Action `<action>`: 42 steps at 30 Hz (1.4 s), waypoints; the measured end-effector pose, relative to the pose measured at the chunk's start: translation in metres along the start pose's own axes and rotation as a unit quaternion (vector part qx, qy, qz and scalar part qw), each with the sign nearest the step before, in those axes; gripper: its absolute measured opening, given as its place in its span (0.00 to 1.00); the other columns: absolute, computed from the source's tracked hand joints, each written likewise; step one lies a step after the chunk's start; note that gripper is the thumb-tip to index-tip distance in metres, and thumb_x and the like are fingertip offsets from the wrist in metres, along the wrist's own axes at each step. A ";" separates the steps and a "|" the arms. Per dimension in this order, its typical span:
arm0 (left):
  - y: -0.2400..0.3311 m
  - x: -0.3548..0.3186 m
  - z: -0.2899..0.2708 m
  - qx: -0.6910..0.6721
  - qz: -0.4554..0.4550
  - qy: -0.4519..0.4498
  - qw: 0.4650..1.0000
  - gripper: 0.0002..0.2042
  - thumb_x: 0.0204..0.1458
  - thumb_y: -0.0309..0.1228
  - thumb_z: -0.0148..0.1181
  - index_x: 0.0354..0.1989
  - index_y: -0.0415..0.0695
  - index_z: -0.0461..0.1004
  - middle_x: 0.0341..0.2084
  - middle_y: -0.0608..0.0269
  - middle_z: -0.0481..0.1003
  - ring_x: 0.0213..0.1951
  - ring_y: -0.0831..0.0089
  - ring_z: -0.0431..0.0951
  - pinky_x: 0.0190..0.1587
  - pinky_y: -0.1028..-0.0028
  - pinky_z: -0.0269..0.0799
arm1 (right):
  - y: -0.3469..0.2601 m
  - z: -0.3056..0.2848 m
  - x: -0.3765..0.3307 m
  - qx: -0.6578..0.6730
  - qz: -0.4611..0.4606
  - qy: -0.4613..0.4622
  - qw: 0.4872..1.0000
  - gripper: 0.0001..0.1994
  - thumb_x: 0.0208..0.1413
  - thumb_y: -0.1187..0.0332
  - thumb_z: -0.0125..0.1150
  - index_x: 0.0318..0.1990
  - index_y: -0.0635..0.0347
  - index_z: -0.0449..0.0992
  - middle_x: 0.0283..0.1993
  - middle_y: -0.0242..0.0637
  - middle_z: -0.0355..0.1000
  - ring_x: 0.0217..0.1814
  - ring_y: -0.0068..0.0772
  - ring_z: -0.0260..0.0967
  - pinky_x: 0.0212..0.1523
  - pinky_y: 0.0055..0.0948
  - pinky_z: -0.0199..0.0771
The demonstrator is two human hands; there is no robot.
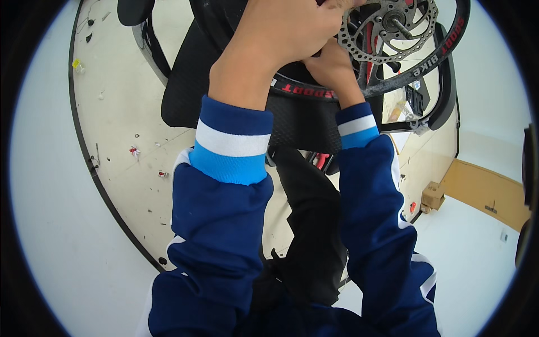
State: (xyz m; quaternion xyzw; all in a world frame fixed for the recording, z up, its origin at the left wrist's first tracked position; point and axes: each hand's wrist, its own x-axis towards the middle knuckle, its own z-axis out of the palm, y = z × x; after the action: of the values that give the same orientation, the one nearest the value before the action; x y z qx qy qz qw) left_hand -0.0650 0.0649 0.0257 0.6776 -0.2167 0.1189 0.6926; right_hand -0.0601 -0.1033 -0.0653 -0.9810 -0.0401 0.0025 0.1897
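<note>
A bicycle wheel [387,84] with a black rim and tyre bearing red and white lettering rests over a black office chair. Its perforated metal brake disc [359,48] faces up, and a threaded axle [401,27] sticks out of the hub. My left hand [297,31] reaches across the wheel to the disc's left edge, fingers curled and partly cut off by the upper edge. Below it, my right hand [335,64] is closed inside the rim beside the disc. Its fingers are mostly hidden, so what either hand grips does not show.
The chair's black seat [303,126] lies under the wheel, with armrests [446,84] on both sides. Small scraps [135,151] litter the pale floor at left. A cardboard box [433,195] stands near a wooden door [483,191] at right. White walls border both sides.
</note>
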 end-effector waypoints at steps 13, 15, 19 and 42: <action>-0.004 -0.002 0.000 -0.036 0.000 0.012 0.999 0.08 0.57 0.25 0.60 0.33 0.32 0.71 0.20 0.48 0.70 0.22 0.63 0.68 0.29 0.68 0.65 | 0.001 -0.002 0.002 -0.013 -0.011 -0.003 1.000 0.14 0.51 0.60 0.68 0.42 0.57 0.80 0.41 0.39 0.80 0.45 0.40 0.78 0.49 0.33 0.75; -0.006 0.000 0.001 -0.026 0.014 0.014 0.999 0.08 0.57 0.26 0.60 0.33 0.31 0.70 0.20 0.48 0.70 0.22 0.61 0.67 0.29 0.68 0.65 | 0.007 -0.001 0.003 -0.009 -0.024 -0.014 1.000 0.14 0.51 0.60 0.68 0.43 0.57 0.81 0.42 0.39 0.80 0.45 0.40 0.78 0.50 0.33 0.75; 0.000 0.000 -0.004 -0.012 -0.007 0.007 1.000 0.09 0.57 0.26 0.60 0.32 0.31 0.70 0.20 0.46 0.70 0.22 0.56 0.67 0.29 0.66 0.65 | 0.008 -0.011 -0.003 0.020 0.010 -0.060 0.998 0.15 0.50 0.60 0.69 0.43 0.57 0.82 0.40 0.39 0.81 0.44 0.38 0.79 0.49 0.32 0.75; 0.019 -0.009 0.007 0.094 0.012 0.095 0.991 0.08 0.55 0.29 0.59 0.34 0.35 0.77 0.30 0.36 0.77 0.39 0.40 0.78 0.43 0.51 0.73 | 0.035 0.022 0.021 -0.021 -0.131 0.021 0.991 0.11 0.52 0.64 0.67 0.38 0.62 0.80 0.40 0.48 0.77 0.44 0.53 0.75 0.47 0.42 0.74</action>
State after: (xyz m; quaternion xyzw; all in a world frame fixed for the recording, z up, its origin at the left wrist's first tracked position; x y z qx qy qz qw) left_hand -0.0830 0.0597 0.0380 0.7226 -0.1453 0.2109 0.6421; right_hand -0.0371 -0.1254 -0.0986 -0.9709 -0.1640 -0.0442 0.1688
